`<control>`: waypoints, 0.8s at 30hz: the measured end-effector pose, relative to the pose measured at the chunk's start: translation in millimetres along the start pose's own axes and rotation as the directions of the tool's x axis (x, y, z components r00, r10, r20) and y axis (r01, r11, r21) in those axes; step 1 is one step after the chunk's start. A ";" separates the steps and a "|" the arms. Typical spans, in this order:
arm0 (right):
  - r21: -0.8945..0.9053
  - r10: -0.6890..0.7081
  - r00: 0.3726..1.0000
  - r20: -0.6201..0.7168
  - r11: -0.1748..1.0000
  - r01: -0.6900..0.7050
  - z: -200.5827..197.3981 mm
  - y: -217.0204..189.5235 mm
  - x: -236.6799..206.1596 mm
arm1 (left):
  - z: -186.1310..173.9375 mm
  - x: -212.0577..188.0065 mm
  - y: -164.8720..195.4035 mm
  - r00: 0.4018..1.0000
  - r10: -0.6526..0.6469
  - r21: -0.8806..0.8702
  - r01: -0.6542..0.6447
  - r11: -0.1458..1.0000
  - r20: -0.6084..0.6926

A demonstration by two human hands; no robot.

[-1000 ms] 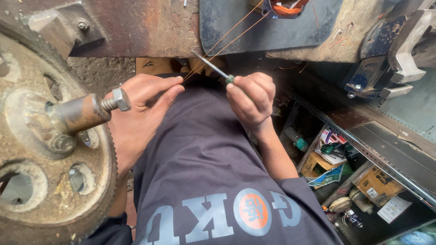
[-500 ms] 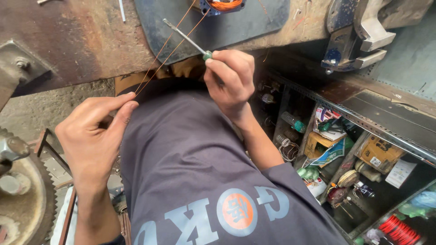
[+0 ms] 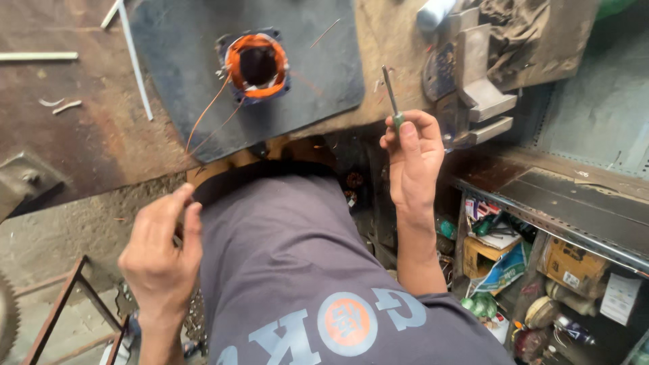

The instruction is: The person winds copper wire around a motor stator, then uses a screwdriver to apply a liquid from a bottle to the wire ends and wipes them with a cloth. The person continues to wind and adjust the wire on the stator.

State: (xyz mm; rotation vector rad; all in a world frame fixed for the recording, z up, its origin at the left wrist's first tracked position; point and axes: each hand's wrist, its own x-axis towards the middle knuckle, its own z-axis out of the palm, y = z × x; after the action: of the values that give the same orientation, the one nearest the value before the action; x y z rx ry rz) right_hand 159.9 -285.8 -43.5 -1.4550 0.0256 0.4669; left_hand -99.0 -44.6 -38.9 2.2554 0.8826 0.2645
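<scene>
On the dark mat [image 3: 324,81] that covers part of the rusty workbench [image 3: 81,135] sits a small motor stator [image 3: 255,64], a blue-framed ring lined with orange copper winding, its bore facing up. Thin copper wires [image 3: 203,118] run from the near-left side of the stator, down across the mat and over the bench edge toward the left hand [image 3: 161,253]. That hand is below and left of the stator, off the bench, with thumb and forefinger pinched together; the wire ends seem to lie in that pinch, though the strands are too fine to trace all the way.

Right of the stator, near the bench edge, the right hand [image 3: 412,159] is closed in a fist around the green handle of a small screwdriver [image 3: 391,94]. The metal shaft sticks up out of the fist and its tip points away from the person, over the bare bench beside the mat's right edge, well apart from the stator.

Further right of the stator, beyond the screwdriver, a grey bench vise [image 3: 473,88] is mounted at the bench corner, with a dirty rag [image 3: 514,27] behind it. Left of the stator, white plastic strips [image 3: 132,57] lie on the mat's far-left corner and the rusty surface. Below the vise, a metal shelf [image 3: 561,209] holds cardboard boxes [image 3: 571,267], packets and small parts. The person's grey shirt [image 3: 297,270] with its orange round print fills the space below the stator.
</scene>
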 end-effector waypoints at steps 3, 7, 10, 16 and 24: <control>0.002 -0.053 0.998 0.037 0.999 0.053 -35.4 -22.5 28.4 | 31.5 -1.6 44.7 0.981 -0.164 0.043 0.160 0.986 0.102; -0.063 -0.198 0.978 0.061 0.977 0.202 -108.7 -64.9 55.6 | 44.3 -3.2 81.0 0.955 -0.297 0.400 0.274 0.875 -0.004; -0.078 -0.269 0.963 0.006 0.960 0.269 -180.0 -100.4 84.9 | 51.2 4.9 99.0 0.921 -0.389 0.506 0.336 0.795 0.000; 0.055 -0.174 0.976 -0.129 0.982 0.182 -290.2 -121.5 164.1 | 119.7 50.0 257.5 0.967 0.005 0.210 -0.060 0.976 0.256; 0.167 -0.138 0.962 -0.237 0.969 0.180 -323.3 -93.6 223.4 | 400.6 244.2 457.2 0.695 0.718 0.180 -0.711 0.680 0.035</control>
State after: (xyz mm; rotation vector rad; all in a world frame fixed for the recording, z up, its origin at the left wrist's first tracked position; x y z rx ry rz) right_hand 477.9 -534.1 -63.5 -1.3062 0.1277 0.1612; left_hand 486.7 -338.2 -43.7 2.6886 -0.0317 0.6015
